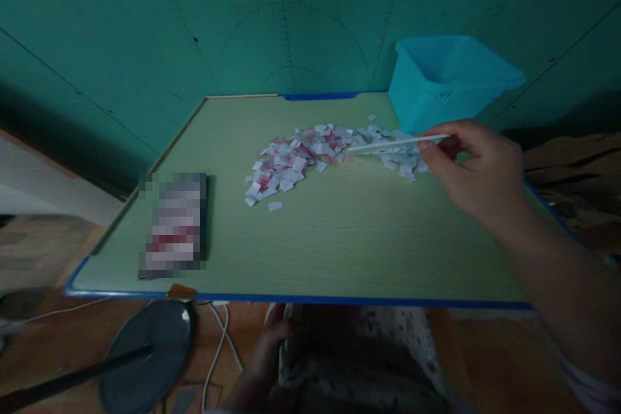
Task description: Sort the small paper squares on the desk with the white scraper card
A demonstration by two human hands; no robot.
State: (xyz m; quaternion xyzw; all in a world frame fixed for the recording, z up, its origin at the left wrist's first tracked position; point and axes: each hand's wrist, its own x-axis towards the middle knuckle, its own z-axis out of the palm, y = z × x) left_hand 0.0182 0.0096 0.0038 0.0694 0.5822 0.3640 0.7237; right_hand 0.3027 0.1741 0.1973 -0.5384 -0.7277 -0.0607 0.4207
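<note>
Paper scraps [310,155] lie between phone [175,225] and teal bin [446,81].

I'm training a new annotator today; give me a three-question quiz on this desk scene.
1. True or false: the right hand pinches a thin white stick.
2. The paper scraps lie: A) in the teal bin B) on the green table C) on the floor.
3. Where is the left hand?

Key: 1 true; 2 B; 3 below the table's near edge, on the lap.
</note>
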